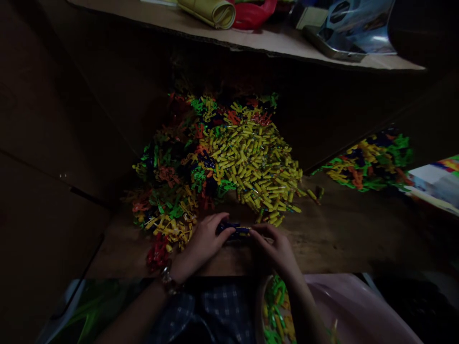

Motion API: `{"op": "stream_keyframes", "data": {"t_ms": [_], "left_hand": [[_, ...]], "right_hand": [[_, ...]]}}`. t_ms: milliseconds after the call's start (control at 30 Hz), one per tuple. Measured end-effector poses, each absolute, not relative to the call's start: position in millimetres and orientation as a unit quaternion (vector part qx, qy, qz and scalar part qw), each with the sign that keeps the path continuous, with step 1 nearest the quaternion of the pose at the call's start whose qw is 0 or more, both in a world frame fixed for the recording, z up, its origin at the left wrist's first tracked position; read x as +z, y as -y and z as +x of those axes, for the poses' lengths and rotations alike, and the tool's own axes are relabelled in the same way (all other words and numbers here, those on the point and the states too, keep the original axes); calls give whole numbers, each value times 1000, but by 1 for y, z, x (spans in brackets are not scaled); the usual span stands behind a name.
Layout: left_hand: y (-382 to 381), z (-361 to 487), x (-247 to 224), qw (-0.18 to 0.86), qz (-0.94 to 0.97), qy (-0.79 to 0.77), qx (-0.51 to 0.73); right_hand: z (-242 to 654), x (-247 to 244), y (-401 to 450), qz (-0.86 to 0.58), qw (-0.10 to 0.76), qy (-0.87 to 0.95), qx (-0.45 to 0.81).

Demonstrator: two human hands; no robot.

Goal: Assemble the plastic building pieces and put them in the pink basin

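Fingers [226, 235] of the left hand [204, 241] are bent round the left end of a dark blue piece [238, 230], the thumb along its near side; those of the right hand [281, 246] are drawn nearly together at its other end. Between them the piece lies lengthwise, just above the table [358, 234], narrow and slightly glossy, with touches of yellow near the right fingertips; its finer form is too dark to tell.

Brown wood with a worn, streaky grain makes up the tabletop. Just beyond the hands spreads a heap of yellow sticks [251, 162], short, smooth and rounded, catching small glints. Against its left side lies a tangle of spindly plastic pieces [172, 205] in green, orange, yellow and blue, with shiny red pieces [158, 255] at its near edge. Another mixed pile [373, 165] lies well apart to the right.

Above, a shelf [265, 45] with a ragged, cardboard-like edge carries a yellow roll [215, 13] and a red object [253, 15]. Below the table edge, a round container [261, 306] holds green and yellow pieces. Deep shadow covers the surrounding room.
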State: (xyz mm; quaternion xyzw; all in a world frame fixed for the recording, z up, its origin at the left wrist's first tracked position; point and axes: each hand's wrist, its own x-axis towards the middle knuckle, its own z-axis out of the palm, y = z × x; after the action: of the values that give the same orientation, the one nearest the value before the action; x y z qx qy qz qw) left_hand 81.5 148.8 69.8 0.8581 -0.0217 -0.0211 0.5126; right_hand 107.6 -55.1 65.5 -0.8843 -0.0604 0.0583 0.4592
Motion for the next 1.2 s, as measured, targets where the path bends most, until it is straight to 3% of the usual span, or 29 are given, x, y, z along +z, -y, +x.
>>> {"op": "stream_keyframes", "data": {"t_ms": [100,167,333,467,600,733,833,900,1000,1200], "left_hand": [[-151,107,71,253,964,50,67],[-148,127,72,136,987,61,62],[-142,151,75,62,994,80,47],[-153,140,72,169,980,48,98],[-163,124,66,458,877,-86,116],[-161,112,68,670,728,-141,2],[-157,105,76,711,690,-133,-33],[-155,102,81,716,687,-118,-22],[-152,99,87,719,689,-94,-8],[-150,92,93,695,715,-77,-9]], "right_hand": [[128,61,47,-973,209,82,-47],[141,58,35,-991,88,77,-59],[159,55,11,-996,36,45,-66],[167,54,16,-994,55,56,-75],[170,52,32,-986,113,91,-85],[156,67,38,-957,231,145,-102],[136,88,32,-884,399,229,-83],[123,99,25,-854,455,241,-72],[109,104,17,-856,460,207,-111],[97,96,16,-867,367,252,-225]]}}
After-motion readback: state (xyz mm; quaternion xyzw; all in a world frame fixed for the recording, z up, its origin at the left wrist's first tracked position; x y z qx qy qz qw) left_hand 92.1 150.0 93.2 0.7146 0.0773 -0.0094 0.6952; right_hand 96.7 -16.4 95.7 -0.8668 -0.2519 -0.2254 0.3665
